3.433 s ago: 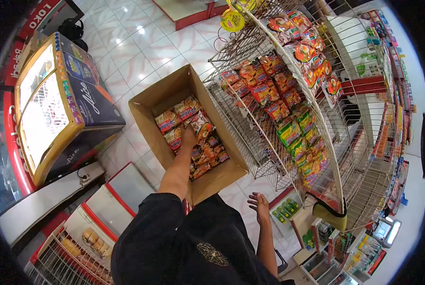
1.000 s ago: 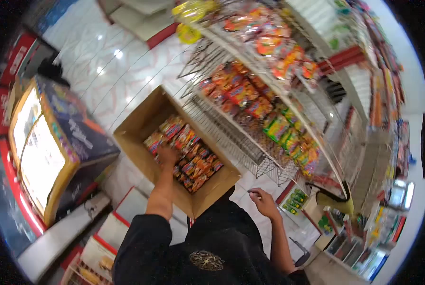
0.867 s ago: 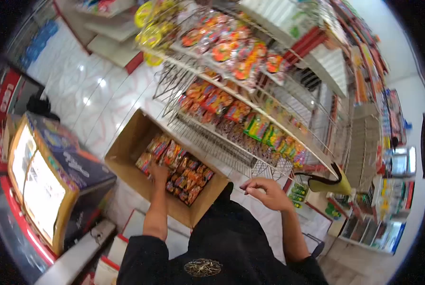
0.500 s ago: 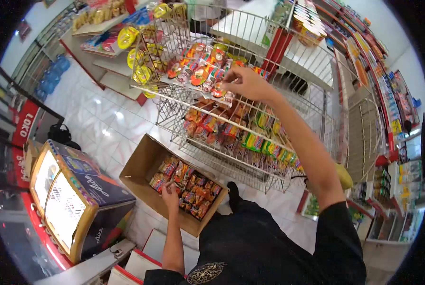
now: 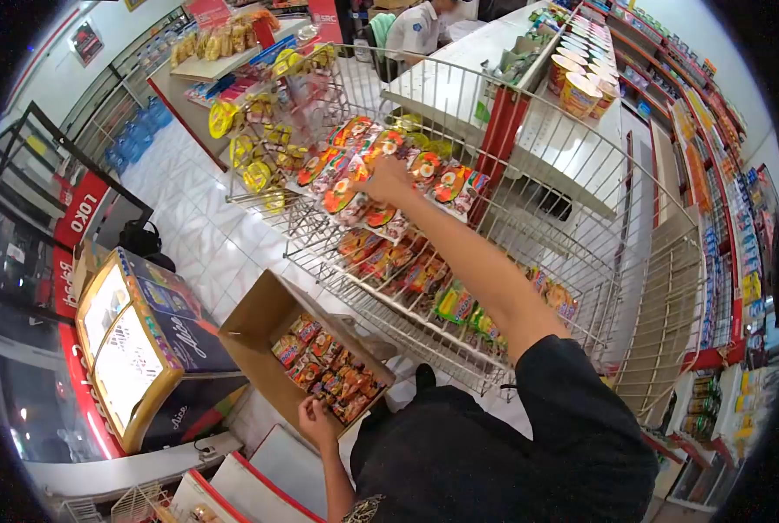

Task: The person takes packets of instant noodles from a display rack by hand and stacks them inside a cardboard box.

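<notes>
My right hand [image 5: 388, 181] reaches into the top tier of a wire rack [image 5: 529, 187]. Its fingers are bent onto the instant noodle packets [image 5: 449, 185] there, closed on one at the left of the layer; the hand itself partly hides the grip. These red, white and orange packets lie side by side. Down at the near side of an open cardboard box [image 5: 259, 307] is my left hand [image 5: 316, 422], fingers loosely curled and a little apart, nothing visible in them. More noodle packets [image 5: 324, 353] fill the box in rows.
Lower on the rack are more packets, some green [image 5: 453, 302]. Yellow round packs [image 5: 256, 177] hang at its left end. An ice cream freezer [image 5: 189, 349] stands left of the box. Behind the rack are a white counter [image 5: 572, 144], cup noodles [image 5: 579, 91] and a seated person [image 5: 416, 33].
My right hand has moved left and farther into the top tier, onto the packets. The packets there now lie more spread out. My left hand has shifted toward the box's near edge. The view has tilted up.
</notes>
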A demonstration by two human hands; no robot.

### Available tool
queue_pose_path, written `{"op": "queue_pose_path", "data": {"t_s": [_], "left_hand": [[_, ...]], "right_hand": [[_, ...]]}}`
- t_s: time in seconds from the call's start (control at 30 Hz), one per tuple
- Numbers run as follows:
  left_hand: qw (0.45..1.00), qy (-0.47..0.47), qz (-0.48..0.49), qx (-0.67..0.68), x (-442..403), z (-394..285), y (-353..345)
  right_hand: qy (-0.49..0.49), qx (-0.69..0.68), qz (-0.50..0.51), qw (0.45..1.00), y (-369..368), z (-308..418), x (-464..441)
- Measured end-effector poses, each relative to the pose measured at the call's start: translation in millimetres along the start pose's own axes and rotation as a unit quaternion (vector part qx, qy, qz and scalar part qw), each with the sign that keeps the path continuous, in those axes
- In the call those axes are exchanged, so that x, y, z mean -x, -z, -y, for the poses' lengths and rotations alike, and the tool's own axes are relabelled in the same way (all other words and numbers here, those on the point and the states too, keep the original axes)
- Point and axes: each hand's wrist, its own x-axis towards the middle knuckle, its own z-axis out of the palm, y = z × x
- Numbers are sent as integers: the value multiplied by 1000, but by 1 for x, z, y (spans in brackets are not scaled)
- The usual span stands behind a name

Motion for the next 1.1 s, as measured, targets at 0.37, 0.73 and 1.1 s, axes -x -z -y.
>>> {"op": "queue_pose_path", "data": {"t_s": [0.37,0.73,1.1], "left_hand": [[992,-87,90,8,-28,-90,-90],[991,-53,103,72,-9,-105,-103],[988,-62,99,100,-3,-121,-103]], "right_hand": [[93,-194,89,972,67,-121,-7],[29,66,-18,997,66,-157,24],[-19,18,80,996,79,-146,39]]}}
